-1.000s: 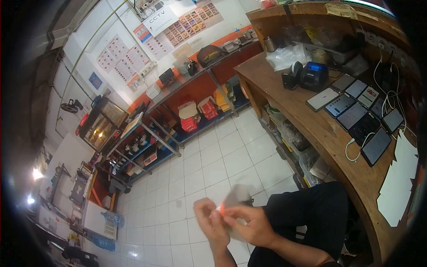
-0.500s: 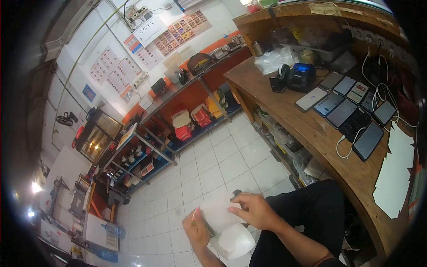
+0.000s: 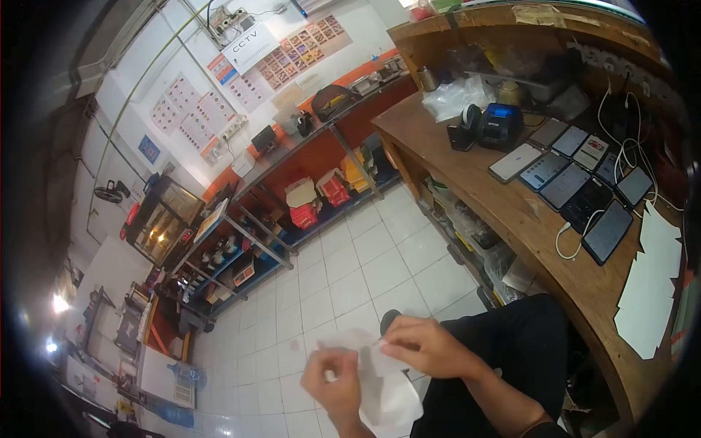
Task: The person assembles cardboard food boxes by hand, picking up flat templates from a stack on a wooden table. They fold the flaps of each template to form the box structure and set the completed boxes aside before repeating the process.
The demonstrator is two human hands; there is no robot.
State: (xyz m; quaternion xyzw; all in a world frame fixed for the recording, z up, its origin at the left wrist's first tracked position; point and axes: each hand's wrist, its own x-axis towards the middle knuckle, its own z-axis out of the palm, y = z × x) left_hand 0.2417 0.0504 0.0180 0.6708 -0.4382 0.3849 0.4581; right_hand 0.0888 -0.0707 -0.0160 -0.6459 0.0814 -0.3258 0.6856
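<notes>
In front of my lap is a white paperboard food box [image 3: 388, 400], partly folded, its near panel curving down toward my legs. My left hand [image 3: 332, 383] is closed at its left side, thumb and fingers curled round the edge. At the upper right edge, my right hand [image 3: 425, 347] pinches the board between thumb and fingertips. The box's far side is blurred against the floor tiles, so its exact shape cannot be told. More flat white paperboard blanks [image 3: 648, 281] with notched edges lie stacked on the wooden table [image 3: 504, 208] to my right.
Several phones [image 3: 566, 181] with white cables lie on the table, near a black printer [image 3: 500, 125] and a clear plastic bag [image 3: 458, 97]. Below the tabletop, a shelf holds plastic-wrapped goods [image 3: 471, 223]. Across the tiled floor [image 3: 332, 274] stand a metal rack [image 3: 339, 146] and a glass display warmer [image 3: 162, 223].
My left hand has turned, its fingers now curled toward the paperboard's edge. The upper panel has tilted away and the near panel shows more. My right hand has shifted slightly right.
</notes>
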